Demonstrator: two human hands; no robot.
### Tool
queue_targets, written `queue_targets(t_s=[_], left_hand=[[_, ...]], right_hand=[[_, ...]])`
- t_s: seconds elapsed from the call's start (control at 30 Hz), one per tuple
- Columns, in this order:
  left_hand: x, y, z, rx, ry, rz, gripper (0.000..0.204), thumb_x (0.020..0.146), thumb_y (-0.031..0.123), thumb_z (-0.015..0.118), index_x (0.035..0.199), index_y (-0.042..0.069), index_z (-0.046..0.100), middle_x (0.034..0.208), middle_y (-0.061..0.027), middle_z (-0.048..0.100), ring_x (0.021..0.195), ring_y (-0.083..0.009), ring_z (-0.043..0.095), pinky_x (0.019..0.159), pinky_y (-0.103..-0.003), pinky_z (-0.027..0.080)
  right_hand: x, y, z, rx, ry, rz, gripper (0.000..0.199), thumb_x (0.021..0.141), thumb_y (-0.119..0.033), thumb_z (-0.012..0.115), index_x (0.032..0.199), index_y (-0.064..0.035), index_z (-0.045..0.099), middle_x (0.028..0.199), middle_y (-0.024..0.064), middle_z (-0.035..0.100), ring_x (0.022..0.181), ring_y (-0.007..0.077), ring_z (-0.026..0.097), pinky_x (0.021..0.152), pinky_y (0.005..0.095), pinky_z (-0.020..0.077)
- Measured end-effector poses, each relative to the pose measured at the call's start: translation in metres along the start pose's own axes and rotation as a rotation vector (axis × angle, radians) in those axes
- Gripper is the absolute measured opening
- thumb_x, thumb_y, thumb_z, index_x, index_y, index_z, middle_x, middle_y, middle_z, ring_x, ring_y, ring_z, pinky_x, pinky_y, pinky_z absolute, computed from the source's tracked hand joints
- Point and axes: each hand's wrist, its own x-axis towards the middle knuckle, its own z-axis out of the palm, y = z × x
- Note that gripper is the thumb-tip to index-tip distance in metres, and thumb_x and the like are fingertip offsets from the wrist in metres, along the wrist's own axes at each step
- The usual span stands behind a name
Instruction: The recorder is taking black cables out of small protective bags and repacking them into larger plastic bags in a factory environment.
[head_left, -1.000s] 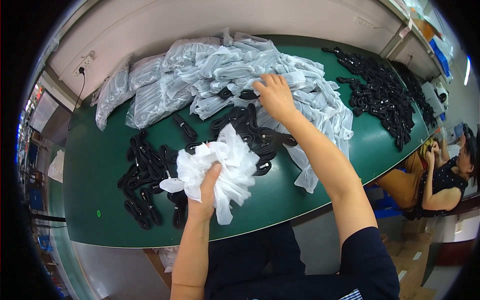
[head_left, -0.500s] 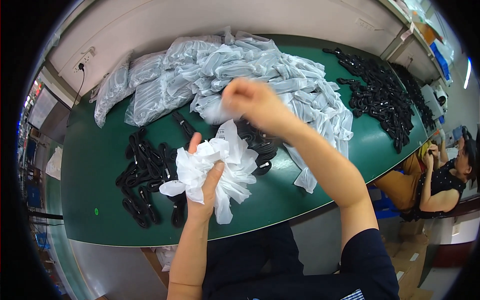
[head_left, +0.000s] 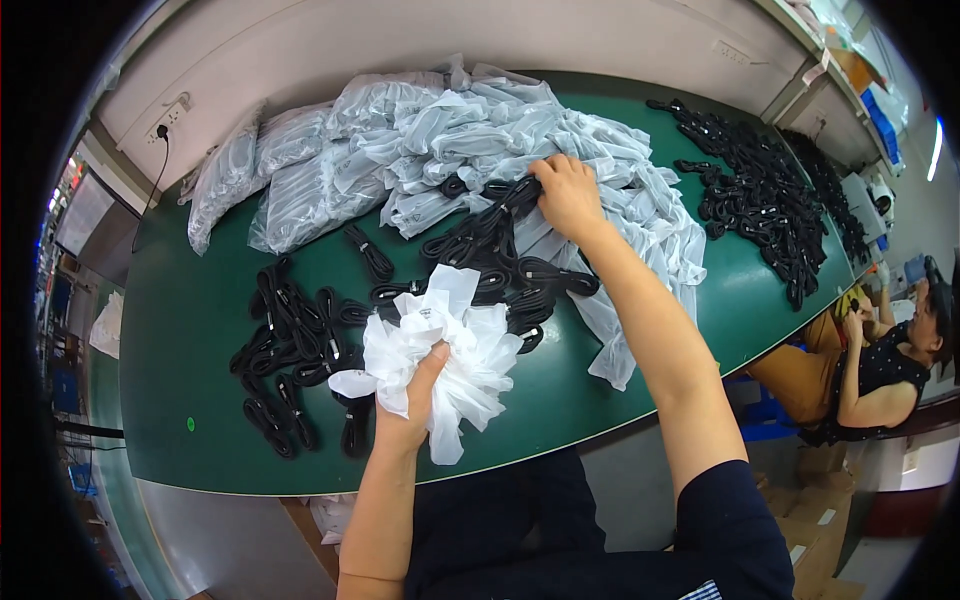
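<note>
A fanned bunch of white plastic bags (head_left: 470, 350) is gripped in my left hand (head_left: 415, 400), its thumb pressed across the front. Farther off, my right hand (head_left: 572, 203) has its fingers closed at the end of a coiled black cable (head_left: 513, 200), which sits on top of a heap of similar cables (head_left: 485, 240). My fingertips are partly hidden behind the cable's end. Behind that heap lies a large pile of bagged cables (head_left: 480, 130) in whitish plastic. To the left of the white bags are more loose coiled cables (head_left: 290, 330).
Large clear sacks (head_left: 320, 195) stand along the wall at the far left of the green table (head_left: 180, 350). Many black cables (head_left: 765, 200) cover its far right part. A seated person (head_left: 880, 370) works at the right. A plug (head_left: 163, 132) sits in the wall socket.
My right hand has moved right and slightly down from over the bagged pile, and now grips a cable. The bunch in my left hand has shifted slightly right and down.
</note>
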Motion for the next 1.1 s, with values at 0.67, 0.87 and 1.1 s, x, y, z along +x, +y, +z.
queue_targets(t_s=[0.67, 0.87, 1.1], left_hand=[[-0.005, -0.002, 0.011, -0.315, -0.054, -0.137, 0.041, 0.089, 0.020, 0.057, 0.122, -0.001, 0.046, 0.109, -0.0139, 0.057, 0.096, -0.0230, 0.062, 0.081, -0.036, 0.053], [-0.002, -0.008, 0.013, -0.240, -0.046, -0.082, 0.046, 0.090, 0.024, 0.057, 0.126, -0.001, 0.044, 0.114, -0.0164, 0.057, 0.100, -0.0267, 0.061, 0.082, -0.039, 0.053], [0.007, -0.003, 0.011, -0.116, -0.061, 0.122, 0.048, 0.092, 0.017, 0.056, 0.134, -0.001, 0.040, 0.125, -0.0140, 0.053, 0.113, -0.0239, 0.055, 0.096, -0.037, 0.045]], right_hand=[[0.014, -0.022, -0.033, 1.055, 0.013, 0.494, 0.014, 0.085, -0.010, 0.063, 0.098, -0.0045, 0.065, 0.083, 0.0026, 0.063, 0.075, 0.0086, 0.055, 0.069, 0.0244, 0.0452], [0.015, -0.064, -0.039, 1.022, 0.193, 0.343, 0.011, 0.080, -0.013, 0.064, 0.084, -0.0024, 0.066, 0.079, 0.0101, 0.065, 0.074, 0.0202, 0.061, 0.069, 0.0319, 0.0474], [-0.005, -0.140, -0.093, 1.522, -0.203, 0.199, 0.008, 0.087, -0.008, 0.060, 0.089, -0.0008, 0.060, 0.079, 0.0004, 0.061, 0.076, 0.0069, 0.055, 0.071, 0.0246, 0.0470]])
